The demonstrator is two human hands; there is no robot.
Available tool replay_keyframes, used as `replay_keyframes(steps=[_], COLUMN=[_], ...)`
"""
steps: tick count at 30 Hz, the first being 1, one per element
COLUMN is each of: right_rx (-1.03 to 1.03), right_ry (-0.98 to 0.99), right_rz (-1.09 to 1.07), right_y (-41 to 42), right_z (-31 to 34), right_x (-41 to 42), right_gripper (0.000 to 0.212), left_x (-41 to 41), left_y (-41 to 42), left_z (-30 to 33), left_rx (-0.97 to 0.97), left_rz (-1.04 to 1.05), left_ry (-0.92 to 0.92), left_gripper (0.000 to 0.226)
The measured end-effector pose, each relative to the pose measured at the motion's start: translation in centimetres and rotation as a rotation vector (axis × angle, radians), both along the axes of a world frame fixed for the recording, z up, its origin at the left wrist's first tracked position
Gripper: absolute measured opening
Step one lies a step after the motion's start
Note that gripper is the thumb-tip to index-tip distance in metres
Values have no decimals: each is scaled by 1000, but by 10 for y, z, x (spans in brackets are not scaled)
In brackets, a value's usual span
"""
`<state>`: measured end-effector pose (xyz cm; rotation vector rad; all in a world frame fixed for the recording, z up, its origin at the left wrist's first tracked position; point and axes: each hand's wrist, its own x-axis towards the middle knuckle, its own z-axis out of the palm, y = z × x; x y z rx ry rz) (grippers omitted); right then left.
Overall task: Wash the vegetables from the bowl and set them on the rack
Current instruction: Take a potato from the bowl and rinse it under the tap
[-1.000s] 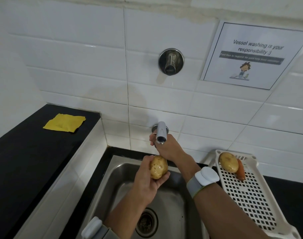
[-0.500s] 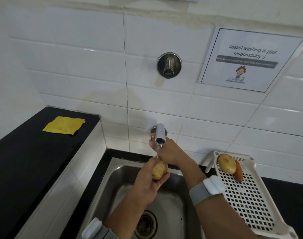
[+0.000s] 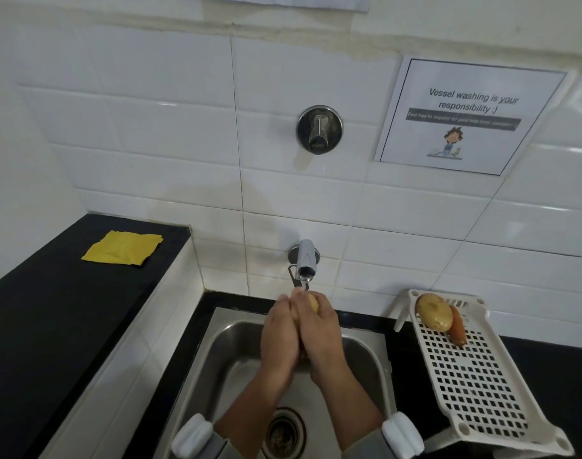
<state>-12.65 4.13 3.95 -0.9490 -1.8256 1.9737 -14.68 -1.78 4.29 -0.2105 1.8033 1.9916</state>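
Note:
My left hand [image 3: 279, 339] and my right hand [image 3: 321, 336] are clasped together around a potato [image 3: 312, 301], of which only a yellow tip shows between the fingers. They hold it under the tap spout [image 3: 306, 261], above the steel sink [image 3: 365, 356]. A thin stream of water falls from the spout onto them. To the right, a white perforated rack [image 3: 478, 385] carries a second potato [image 3: 433, 311] and a carrot [image 3: 456, 327] at its far end. The bowl is not in view.
A yellow cloth [image 3: 122, 248] lies on the black counter [image 3: 44, 319] at the left. A round valve knob [image 3: 319, 129] and a paper notice [image 3: 468, 114] are on the tiled wall. The sink drain [image 3: 284, 432] sits below my forearms.
My right hand left the tap handle and joined my left hand around the potato. Water now runs from the spout. The camera has tilted down slightly.

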Motion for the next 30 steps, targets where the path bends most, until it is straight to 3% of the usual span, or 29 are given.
replay_keyframes(steps=[3, 7, 9, 11, 13, 16, 18, 21, 23, 25, 28, 30], right_rx=[-89, 100, 108, 73, 13, -134, -70, 97, 169, 205, 159, 54], right_ry=[-47, 40, 45, 105, 167, 197, 174, 150, 119, 123, 186, 185], right_rz=[-13, 91, 135, 69, -21, -85, -84, 28, 127, 130, 14, -53], right_y=[10, 5, -2, -5, -5, -1, 0, -11, -19, -22, -13, -6], right_z=[11, 6, 4, 1, 0, 2, 3, 6, 6, 5, 4, 5], right_x=[-1, 5, 5, 3, -1, -8, -7, -3, 1, 0, -5, -11], right_gripper=[39, 16, 26, 25, 10, 31, 33, 19, 22, 25, 8, 13], left_x=[3, -6, -8, -6, 4, 9, 7, -2, -4, -4, 1, 7], left_y=[-2, -3, -7, -6, -4, 0, 0, -4, -10, -12, -5, -1], left_z=[-2, 3, 19, 27, 35, 16, 13, 14, 23, 26, 21, 20], left_rx=[-42, 22, 107, 157, 163, 3, -33, 117, 369, 447, 206, 102], left_rz=[-97, -79, -41, -78, -106, -178, -161, -73, -7, 27, 1, -34], left_ry=[-58, -218, -262, -221, -131, 62, 93, -47, -260, -365, -115, -21], left_gripper=[68, 60, 51, 48, 41, 29, 24, 39, 41, 37, 34, 34])
